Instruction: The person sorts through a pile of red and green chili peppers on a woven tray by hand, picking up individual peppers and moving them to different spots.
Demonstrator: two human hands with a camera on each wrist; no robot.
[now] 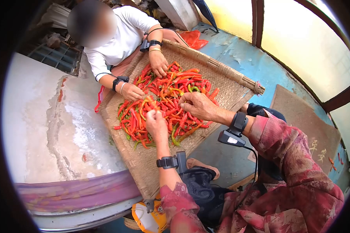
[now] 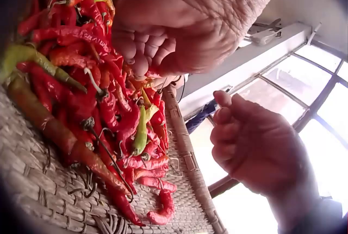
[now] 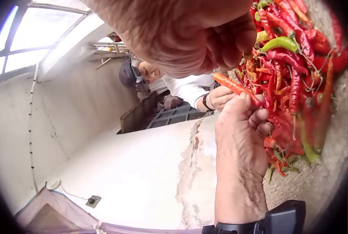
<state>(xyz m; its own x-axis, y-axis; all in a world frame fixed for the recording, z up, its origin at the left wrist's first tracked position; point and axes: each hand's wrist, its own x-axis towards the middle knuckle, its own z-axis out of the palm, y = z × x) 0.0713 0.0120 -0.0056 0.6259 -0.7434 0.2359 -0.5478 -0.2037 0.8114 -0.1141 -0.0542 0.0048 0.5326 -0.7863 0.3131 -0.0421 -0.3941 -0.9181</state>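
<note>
My left hand (image 1: 158, 125) is over the near side of a heap of red chili peppers (image 1: 134, 121). In the right wrist view its thumb and fingers pinch an orange-red chili pepper (image 3: 235, 86), whose tip points out past the thumb. My right hand (image 1: 200, 106) is above the heap's right side, fingers curled and thumb against the index finger in the left wrist view; nothing shows between them. Under the heap lies a woven tray (image 1: 231, 83) with a thick rolled rim. A few green peppers (image 2: 140, 133) are mixed among the red ones.
Across the tray sits another person in a white top (image 1: 126, 25), both hands (image 1: 132, 92) at the peppers. A cracked pale surface (image 1: 85, 128) is at left, with a purple cloth (image 1: 77, 192) along its edge. An orange-and-white package (image 1: 149, 217) lies below the tray's near corner.
</note>
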